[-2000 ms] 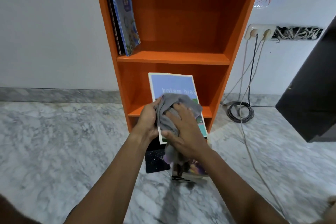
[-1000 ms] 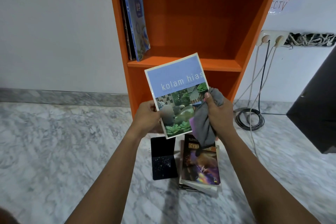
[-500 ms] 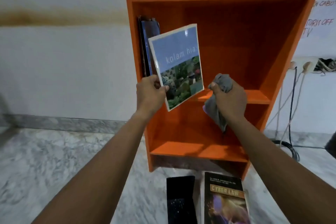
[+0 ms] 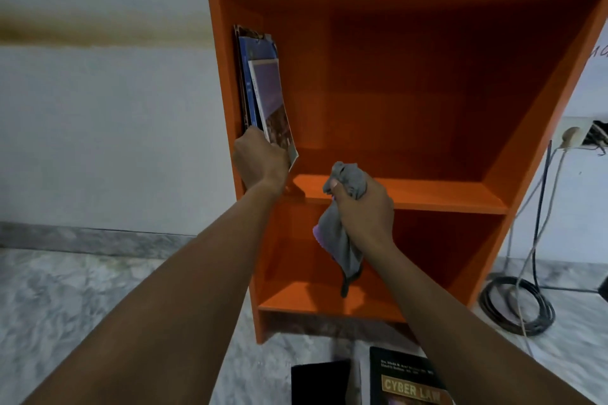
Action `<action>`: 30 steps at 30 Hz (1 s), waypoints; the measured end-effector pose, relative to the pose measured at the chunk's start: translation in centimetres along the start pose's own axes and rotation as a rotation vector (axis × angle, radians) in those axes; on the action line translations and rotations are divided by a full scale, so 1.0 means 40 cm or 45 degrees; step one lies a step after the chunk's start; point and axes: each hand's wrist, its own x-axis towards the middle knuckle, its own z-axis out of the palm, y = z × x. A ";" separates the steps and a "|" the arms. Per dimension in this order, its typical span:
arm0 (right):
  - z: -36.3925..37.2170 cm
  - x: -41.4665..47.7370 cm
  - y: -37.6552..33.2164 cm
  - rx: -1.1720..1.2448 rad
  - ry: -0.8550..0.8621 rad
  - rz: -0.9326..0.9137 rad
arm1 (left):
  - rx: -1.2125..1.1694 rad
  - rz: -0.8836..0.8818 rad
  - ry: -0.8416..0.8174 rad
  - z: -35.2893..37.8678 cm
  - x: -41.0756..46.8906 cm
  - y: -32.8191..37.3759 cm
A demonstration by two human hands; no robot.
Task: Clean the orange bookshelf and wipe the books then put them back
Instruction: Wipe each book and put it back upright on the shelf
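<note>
The orange bookshelf (image 4: pixel 427 194) stands in front of me against the wall. My left hand (image 4: pixel 260 159) grips the lower edge of the blue "kolam hias" book (image 4: pixel 271 102), which stands nearly upright against other books (image 4: pixel 251 52) at the left end of the middle shelf. My right hand (image 4: pixel 365 204) holds a bunched grey cloth (image 4: pixel 342 240) in front of the shelf edge; the cloth hangs down below the fist. On the floor lie a "Cyber Law" book (image 4: pixel 409 385) and a black book (image 4: pixel 320 383).
Marble floor (image 4: pixel 82 299) spreads to the left. At the right, a coil of black cable (image 4: pixel 516 306) lies on the floor, and cords run up to a wall socket (image 4: pixel 572 135). The bottom shelf (image 4: pixel 312 301) holds nothing.
My left hand lifted the blue book from in front of me and turned it edge-on against the books on the middle shelf. My right hand with the cloth stayed near the shelf edge.
</note>
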 end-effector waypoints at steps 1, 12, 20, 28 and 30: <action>0.000 -0.006 0.004 0.003 -0.002 0.020 | 0.011 -0.002 0.010 0.001 0.001 0.000; -0.123 -0.157 0.066 0.068 -0.036 0.222 | 0.263 0.057 -0.199 -0.060 -0.290 -0.080; -0.273 -0.434 0.351 -0.149 0.040 0.966 | 0.370 -0.273 -1.369 -0.060 -0.783 -0.273; -0.350 -0.717 0.571 -0.923 -0.578 0.817 | 0.272 -0.732 -1.630 -0.013 -1.027 -0.427; -0.353 -0.761 0.617 -0.999 -0.697 0.690 | 0.286 -0.803 -1.548 0.003 -1.021 -0.426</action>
